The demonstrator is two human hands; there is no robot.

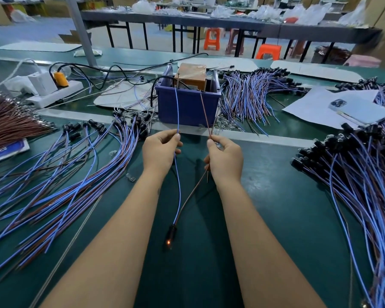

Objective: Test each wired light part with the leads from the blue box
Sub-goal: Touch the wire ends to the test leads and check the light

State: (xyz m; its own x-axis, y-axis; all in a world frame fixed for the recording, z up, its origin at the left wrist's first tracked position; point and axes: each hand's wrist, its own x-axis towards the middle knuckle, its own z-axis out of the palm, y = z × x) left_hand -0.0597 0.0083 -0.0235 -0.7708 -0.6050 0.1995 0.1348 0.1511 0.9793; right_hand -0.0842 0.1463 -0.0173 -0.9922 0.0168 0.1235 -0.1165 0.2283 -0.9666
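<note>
A blue box (187, 107) stands at the middle of the green table, with a blue lead (177, 110) and a brown lead (205, 112) running out of it toward me. My left hand (159, 151) pinches the blue lead together with the blue wire of one light part. My right hand (226, 158) pinches the brown lead with that part's brown wire. The light part (170, 237) hangs low between my forearms, a black holder whose bulb shows a small orange glow.
Heaps of blue-and-brown wired light parts lie at the left (65, 174), at the right (353, 185) and behind the box (253, 94). A white power strip (53, 94) sits at the back left. A phone (362, 111) rests on paper at the right.
</note>
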